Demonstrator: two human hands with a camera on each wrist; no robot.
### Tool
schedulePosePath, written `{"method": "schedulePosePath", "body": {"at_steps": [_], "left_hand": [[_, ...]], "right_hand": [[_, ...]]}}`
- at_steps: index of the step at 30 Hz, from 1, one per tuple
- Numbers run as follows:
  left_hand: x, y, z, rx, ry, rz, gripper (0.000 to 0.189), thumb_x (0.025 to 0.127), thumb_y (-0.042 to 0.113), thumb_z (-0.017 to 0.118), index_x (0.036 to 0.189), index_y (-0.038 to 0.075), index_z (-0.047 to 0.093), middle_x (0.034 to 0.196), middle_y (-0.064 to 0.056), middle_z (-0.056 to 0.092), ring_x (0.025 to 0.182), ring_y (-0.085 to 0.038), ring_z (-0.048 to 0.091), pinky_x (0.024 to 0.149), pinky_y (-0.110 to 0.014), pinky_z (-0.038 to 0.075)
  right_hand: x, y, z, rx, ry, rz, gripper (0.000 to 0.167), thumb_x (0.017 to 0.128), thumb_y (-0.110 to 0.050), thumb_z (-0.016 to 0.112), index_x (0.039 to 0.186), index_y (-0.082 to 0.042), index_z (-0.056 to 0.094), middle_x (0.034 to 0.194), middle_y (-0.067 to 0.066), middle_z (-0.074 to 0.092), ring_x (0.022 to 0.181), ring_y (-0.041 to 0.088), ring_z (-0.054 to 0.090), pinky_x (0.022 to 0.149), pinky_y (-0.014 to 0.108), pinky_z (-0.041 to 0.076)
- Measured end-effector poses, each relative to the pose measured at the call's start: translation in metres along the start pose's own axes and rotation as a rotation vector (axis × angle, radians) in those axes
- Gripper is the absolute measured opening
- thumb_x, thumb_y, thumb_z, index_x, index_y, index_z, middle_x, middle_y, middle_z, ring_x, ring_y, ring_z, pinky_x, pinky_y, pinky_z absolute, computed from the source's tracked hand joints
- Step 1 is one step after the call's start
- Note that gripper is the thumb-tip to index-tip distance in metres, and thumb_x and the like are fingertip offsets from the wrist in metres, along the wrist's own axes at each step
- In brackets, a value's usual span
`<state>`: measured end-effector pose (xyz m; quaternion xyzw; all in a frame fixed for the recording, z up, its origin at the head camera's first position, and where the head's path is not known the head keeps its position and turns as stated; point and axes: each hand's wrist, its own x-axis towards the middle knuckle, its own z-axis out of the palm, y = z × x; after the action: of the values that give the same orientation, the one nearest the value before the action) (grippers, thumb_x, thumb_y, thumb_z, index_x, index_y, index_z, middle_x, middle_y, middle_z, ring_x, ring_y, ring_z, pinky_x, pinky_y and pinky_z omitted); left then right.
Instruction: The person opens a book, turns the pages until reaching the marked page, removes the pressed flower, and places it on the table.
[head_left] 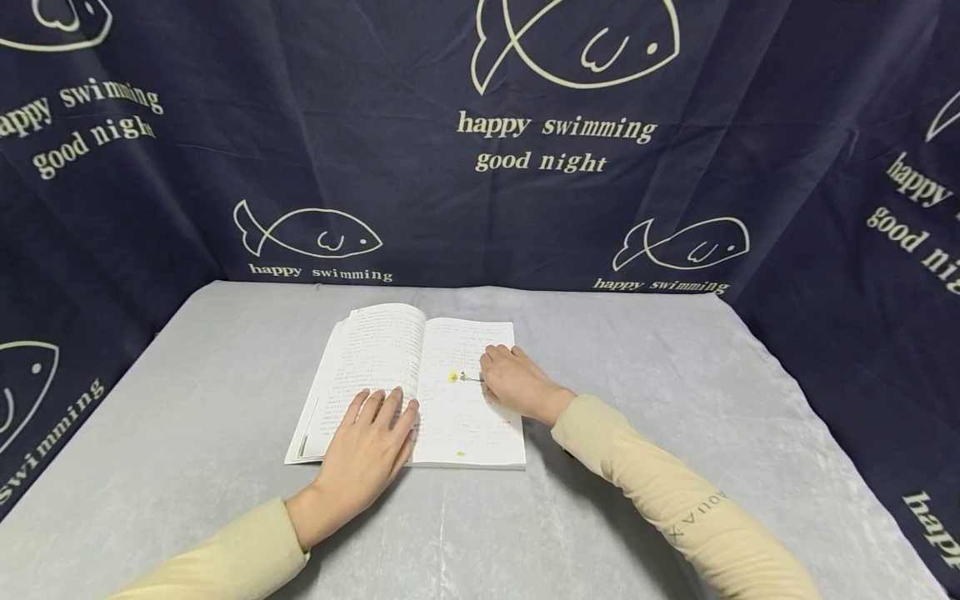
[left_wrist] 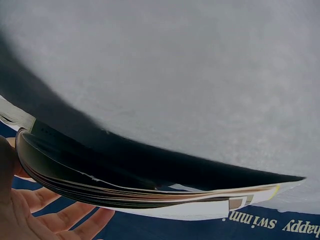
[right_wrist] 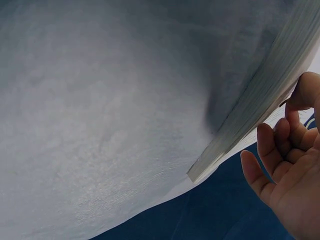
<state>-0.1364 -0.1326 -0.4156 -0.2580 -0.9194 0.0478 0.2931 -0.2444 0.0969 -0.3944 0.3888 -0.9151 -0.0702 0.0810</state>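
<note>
An open book [head_left: 465, 417] lies on the table with printed pages facing up. My left hand [head_left: 367, 454] rests on the lower part of its left-hand pages, fingers spread; the left wrist view shows those pages [left_wrist: 165, 202] bowed up at the edge beside the fingers. Over the right-hand page, my right hand [head_left: 521, 383] pinches the thin stem of a small yellow flower [head_left: 453, 377], whose head points toward the book's gutter. In the right wrist view the dark stem end [right_wrist: 283, 103] shows at the thumb and index finger of the right hand [right_wrist: 292, 160], above the thick page block [right_wrist: 250, 105].
A small yellow-green bit [head_left: 461, 454] sits near the bottom of the right-hand page. Grey cloth covers the table [head_left: 637, 350]. Dark blue curtains [head_left: 420, 150] with fish prints hang behind and on both sides.
</note>
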Motion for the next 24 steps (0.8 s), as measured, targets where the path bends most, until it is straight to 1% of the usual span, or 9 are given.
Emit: {"method": "schedulePosePath", "body": {"at_steps": [8, 12, 15, 20, 24], "left_hand": [[0.0, 0.0, 0.001, -0.005, 0.013, -0.003, 0.035, 0.087, 0.029, 0.043, 0.111, 0.006, 0.057, 0.112, -0.017, 0.057, 0.1, -0.034, 0.054, 0.095, -0.047, 0.039], [-0.001, 0.0, 0.001, -0.01, 0.026, -0.002, 0.036, 0.089, 0.029, 0.038, 0.11, 0.006, 0.057, 0.111, -0.017, 0.057, 0.099, -0.035, 0.055, 0.094, -0.048, 0.04], [-0.001, 0.0, 0.001, -0.011, 0.025, -0.005, 0.038, 0.09, 0.03, 0.036, 0.11, 0.006, 0.058, 0.111, -0.018, 0.057, 0.099, -0.035, 0.055, 0.094, -0.048, 0.039], [-0.001, 0.0, -0.001, -0.005, -0.014, -0.021, 0.039, 0.089, 0.032, 0.039, 0.113, 0.006, 0.057, 0.115, -0.018, 0.056, 0.1, -0.035, 0.055, 0.093, -0.049, 0.039], [-0.001, 0.0, -0.002, 0.007, -0.059, -0.04, 0.042, 0.088, 0.033, 0.041, 0.117, 0.006, 0.056, 0.118, -0.018, 0.055, 0.101, -0.035, 0.056, 0.092, -0.05, 0.04]], "right_hand": [[-0.002, 0.002, -0.001, 0.008, 0.029, -0.005, 0.014, 0.086, -0.015, 0.05, 0.09, -0.003, 0.057, 0.085, 0.006, 0.053, 0.077, 0.019, 0.047, 0.071, 0.034, 0.045], [-0.003, 0.004, -0.002, 0.017, 0.037, 0.0, 0.015, 0.085, -0.015, 0.051, 0.092, -0.002, 0.056, 0.089, 0.008, 0.055, 0.079, 0.021, 0.049, 0.075, 0.037, 0.046], [-0.004, 0.007, -0.002, 0.026, 0.039, 0.009, 0.015, 0.084, -0.014, 0.051, 0.091, -0.002, 0.055, 0.089, 0.009, 0.055, 0.081, 0.022, 0.05, 0.078, 0.039, 0.046], [-0.008, 0.012, -0.003, 0.027, 0.023, 0.032, 0.013, 0.085, -0.015, 0.053, 0.09, -0.003, 0.054, 0.089, 0.008, 0.054, 0.083, 0.022, 0.05, 0.079, 0.04, 0.046], [-0.011, 0.017, -0.003, 0.027, 0.045, 0.043, 0.011, 0.083, -0.014, 0.054, 0.087, -0.004, 0.053, 0.086, 0.007, 0.053, 0.081, 0.022, 0.049, 0.076, 0.039, 0.045]]}}
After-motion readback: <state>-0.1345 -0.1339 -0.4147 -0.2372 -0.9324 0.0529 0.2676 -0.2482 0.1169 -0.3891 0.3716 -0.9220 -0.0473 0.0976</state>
